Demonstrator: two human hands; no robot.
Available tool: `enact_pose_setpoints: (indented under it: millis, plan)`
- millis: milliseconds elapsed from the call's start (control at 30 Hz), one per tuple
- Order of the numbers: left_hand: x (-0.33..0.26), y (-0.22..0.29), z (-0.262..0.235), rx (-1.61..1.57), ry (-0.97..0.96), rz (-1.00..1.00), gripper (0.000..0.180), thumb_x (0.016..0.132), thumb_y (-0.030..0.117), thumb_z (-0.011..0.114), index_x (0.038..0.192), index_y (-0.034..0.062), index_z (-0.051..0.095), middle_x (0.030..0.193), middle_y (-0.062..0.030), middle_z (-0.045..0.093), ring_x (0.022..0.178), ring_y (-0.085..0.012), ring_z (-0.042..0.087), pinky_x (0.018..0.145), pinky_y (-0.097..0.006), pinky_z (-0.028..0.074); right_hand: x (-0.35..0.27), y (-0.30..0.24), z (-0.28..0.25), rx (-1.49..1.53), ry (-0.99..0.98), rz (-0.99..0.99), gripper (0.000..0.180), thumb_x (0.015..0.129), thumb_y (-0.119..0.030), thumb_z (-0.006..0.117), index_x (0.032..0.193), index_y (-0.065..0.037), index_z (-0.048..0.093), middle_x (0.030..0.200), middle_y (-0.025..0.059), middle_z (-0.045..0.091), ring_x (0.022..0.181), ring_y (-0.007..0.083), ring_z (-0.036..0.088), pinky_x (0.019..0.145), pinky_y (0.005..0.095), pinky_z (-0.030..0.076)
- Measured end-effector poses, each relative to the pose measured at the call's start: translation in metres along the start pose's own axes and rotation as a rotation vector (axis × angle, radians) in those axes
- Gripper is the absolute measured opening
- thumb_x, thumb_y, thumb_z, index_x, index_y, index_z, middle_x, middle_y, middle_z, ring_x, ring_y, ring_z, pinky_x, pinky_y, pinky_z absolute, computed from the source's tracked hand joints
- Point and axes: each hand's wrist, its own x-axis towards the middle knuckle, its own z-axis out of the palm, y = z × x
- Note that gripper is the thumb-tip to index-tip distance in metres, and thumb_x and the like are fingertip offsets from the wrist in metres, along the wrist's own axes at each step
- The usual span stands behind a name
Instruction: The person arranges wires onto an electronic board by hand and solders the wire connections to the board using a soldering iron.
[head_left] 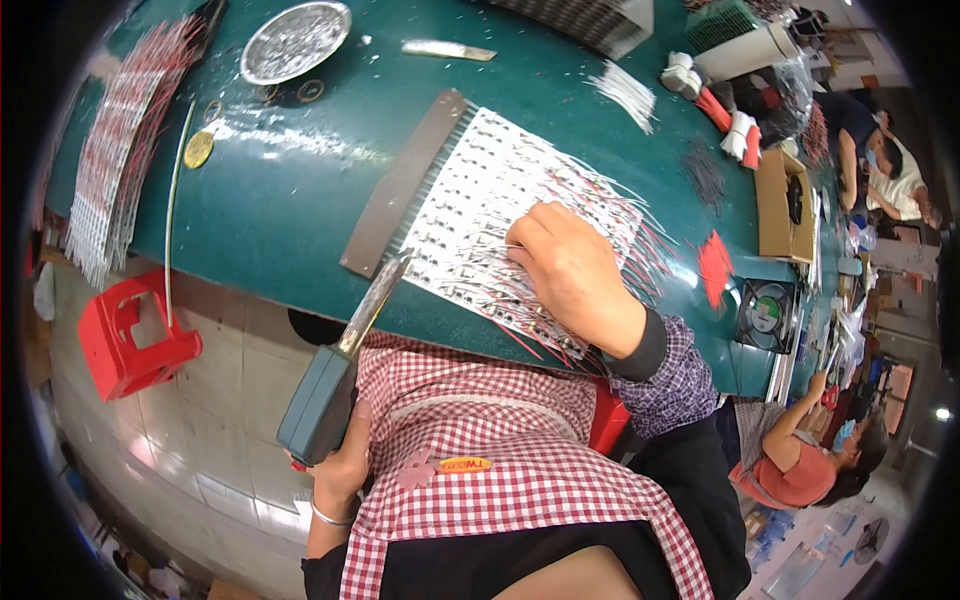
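My left hand (345, 470) is wrapped around the teal handle of a soldering iron (318, 405). The iron's metal shaft (375, 300) slants up toward the near edge of a white panel of small circuit boards (470, 180). Red and white wires (620, 215) fan out from the panel's right side. My right hand (570, 270) lies knuckles-up on the panel, fingers curled, pressing the wires down. A dark metal bar (400, 190) runs along the panel's left edge. All of this sits on a green table (290, 200).
On the table are a round metal dish (295, 40), a gold disc (198, 150), a stack of wired boards (120, 140), white wire bundles (628, 92), loose red wires (715, 265), a cardboard box (785, 205) and a small fan (768, 310). A red stool (130, 335) stands on the floor. Co-workers (810, 465) sit right.
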Motion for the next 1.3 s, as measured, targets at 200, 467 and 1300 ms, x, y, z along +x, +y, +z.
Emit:
enact_pose_setpoints:
  millis: [200, 467, 1300]
  plan:
    - [-0.001, 0.001, 0.002, -0.114, 0.142, -0.199, 0.04, 0.085, -0.006, 0.067, 0.123, -0.0003, 0.059, 0.108, -0.0057, 0.063, 0.068, -0.0062, 0.049, 0.056, -0.021, 0.039, -0.031, 0.045, -0.038, 0.074, 0.196, 0.179, 0.008, 0.08, -0.002, 0.068, 0.086, -0.003, 0.063, 0.083, 0.0114, 0.059, 0.082, 0.0314, 0.06, 0.07, 0.0399, 0.048]
    - [0.035, 0.039, 0.015, -0.161, 0.138, -0.161, 0.035, 0.087, -0.005, 0.065, 0.12, -0.0023, 0.057, 0.108, -0.0075, 0.062, 0.064, -0.0081, 0.048, 0.054, -0.023, 0.037, -0.078, 0.141, -0.081, -0.061, 0.534, 0.554, 0.004, 0.08, -0.002, 0.068, 0.084, -0.002, 0.069, 0.08, 0.0134, 0.063, 0.074, 0.0316, 0.063, 0.065, 0.0391, 0.049]
    - [0.087, 0.085, 0.06, -0.037, 0.043, -0.196, 0.036, 0.088, -0.005, 0.061, 0.123, -0.0067, 0.052, 0.119, -0.0135, 0.061, 0.065, -0.0104, 0.048, 0.058, -0.024, 0.039, -0.074, 0.21, -0.059, -0.435, 0.442, 0.445, 0.024, 0.069, -0.006, 0.076, 0.092, -0.003, 0.067, 0.095, 0.0111, 0.058, 0.094, 0.0297, 0.055, 0.081, 0.0382, 0.05]
